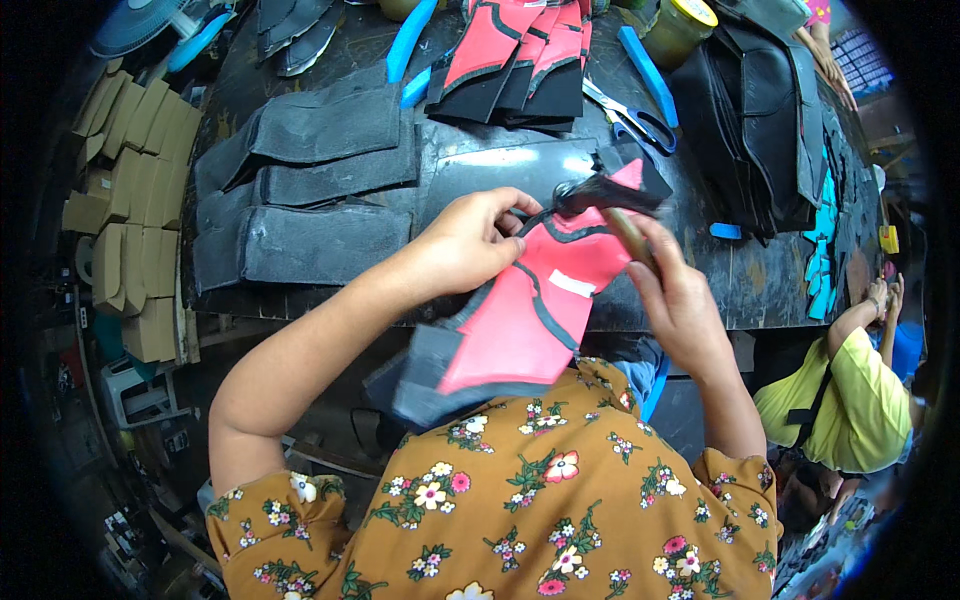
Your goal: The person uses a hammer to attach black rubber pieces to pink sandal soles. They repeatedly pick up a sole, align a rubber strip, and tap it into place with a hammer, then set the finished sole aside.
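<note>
A pink panel with black trim (pixel 530 330) hangs over the table's near edge toward my lap, its lower black end blurred. My left hand (pixel 480 235) is closed on its upper left edge, thumb on top and fingers curled. In my right hand (pixel 675 290) is a brush with a wooden handle (pixel 628 238), held against the panel's right side. The dark end of the brush is smeared by motion over the panel's black upper part. A small white label (pixel 571 284) lies on the pink face.
Black padded pieces (pixel 325 245) lie at left; more pink panels (pixel 500 50) are stacked at the back. Scissors (pixel 640 122), blue strips (pixel 650 75), a yellow-rimmed tub (pixel 685 20) and black bags (pixel 755 120) sit farther right. A person in yellow (pixel 845 400) works at right. Cartons (pixel 135 240) stand left.
</note>
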Demonstrator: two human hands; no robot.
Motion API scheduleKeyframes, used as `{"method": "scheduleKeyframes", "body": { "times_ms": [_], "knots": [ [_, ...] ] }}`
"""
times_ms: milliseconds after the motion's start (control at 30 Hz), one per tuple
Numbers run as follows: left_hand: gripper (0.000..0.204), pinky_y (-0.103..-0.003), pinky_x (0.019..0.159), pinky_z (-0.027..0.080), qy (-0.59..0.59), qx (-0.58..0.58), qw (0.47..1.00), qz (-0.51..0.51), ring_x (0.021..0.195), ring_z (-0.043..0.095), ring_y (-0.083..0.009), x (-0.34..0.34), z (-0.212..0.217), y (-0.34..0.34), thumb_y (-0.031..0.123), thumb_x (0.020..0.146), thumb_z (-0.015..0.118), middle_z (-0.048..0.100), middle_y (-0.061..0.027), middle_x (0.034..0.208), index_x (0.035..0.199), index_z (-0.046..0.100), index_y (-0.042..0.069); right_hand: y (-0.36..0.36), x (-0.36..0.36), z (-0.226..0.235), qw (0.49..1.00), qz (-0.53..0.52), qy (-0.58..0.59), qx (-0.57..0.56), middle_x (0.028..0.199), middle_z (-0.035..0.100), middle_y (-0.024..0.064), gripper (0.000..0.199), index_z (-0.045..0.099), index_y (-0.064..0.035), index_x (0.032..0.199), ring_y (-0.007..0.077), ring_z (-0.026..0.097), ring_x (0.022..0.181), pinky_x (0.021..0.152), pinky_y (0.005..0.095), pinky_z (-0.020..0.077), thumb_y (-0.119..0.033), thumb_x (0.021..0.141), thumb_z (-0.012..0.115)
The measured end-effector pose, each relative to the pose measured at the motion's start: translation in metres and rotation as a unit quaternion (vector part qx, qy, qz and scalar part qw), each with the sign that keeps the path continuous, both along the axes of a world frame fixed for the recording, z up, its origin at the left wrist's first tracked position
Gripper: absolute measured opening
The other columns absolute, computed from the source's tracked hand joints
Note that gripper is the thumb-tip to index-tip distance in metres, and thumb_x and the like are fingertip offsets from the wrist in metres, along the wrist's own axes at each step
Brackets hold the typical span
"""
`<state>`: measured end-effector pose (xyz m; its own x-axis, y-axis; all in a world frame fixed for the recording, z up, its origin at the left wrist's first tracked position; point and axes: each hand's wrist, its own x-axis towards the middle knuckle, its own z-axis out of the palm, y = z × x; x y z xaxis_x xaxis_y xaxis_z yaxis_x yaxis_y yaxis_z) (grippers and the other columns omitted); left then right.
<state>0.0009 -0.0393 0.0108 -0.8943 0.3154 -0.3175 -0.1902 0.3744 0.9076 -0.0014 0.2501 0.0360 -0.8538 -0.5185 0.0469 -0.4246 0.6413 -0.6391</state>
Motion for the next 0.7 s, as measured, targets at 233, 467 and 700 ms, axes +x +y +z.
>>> {"method": "scheduleKeyframes", "body": {
  "times_ms": [233,467,700],
  "knots": [
    [0.033,-0.029,0.072,0.056,0.082,-0.051,0.995,0.018,0.084,0.070,-0.0108,-0.018,-0.019,0.015,0.003,0.093,0.068,0.069,-0.0090,0.103,0.125,0.069,-0.003,0.019,-0.004,0.001,0.999,-0.027,0.010,0.040,0.098,0.072,0.0291,0.040,0.051,-0.0069,0.143,0.0509,0.071,0.094,0.079,0.0527,0.0555,-0.015,0.106,0.062],
    [0.033,-0.035,0.070,0.056,0.196,-0.140,0.970,0.005,0.072,0.070,-0.0207,-0.031,-0.010,0.023,0.013,0.085,0.081,0.074,-0.0180,0.094,0.113,0.078,-0.004,0.023,-0.007,-0.011,0.997,-0.019,-0.005,0.077,0.095,0.070,0.0309,0.038,0.047,-0.0074,0.139,0.0528,0.069,0.092,0.075,0.0579,0.0531,-0.019,0.106,0.062],
    [0.029,-0.037,0.074,0.058,0.251,-0.121,0.960,-0.005,0.077,0.072,-0.0260,-0.032,-0.017,0.024,0.008,0.085,0.079,0.073,-0.0161,0.096,0.113,0.078,-0.001,0.026,-0.007,-0.019,0.997,-0.021,-0.005,0.078,0.094,0.069,0.0321,0.037,0.046,-0.0053,0.137,0.0535,0.068,0.090,0.074,0.0579,0.0528,-0.019,0.106,0.062]
  ]
}}
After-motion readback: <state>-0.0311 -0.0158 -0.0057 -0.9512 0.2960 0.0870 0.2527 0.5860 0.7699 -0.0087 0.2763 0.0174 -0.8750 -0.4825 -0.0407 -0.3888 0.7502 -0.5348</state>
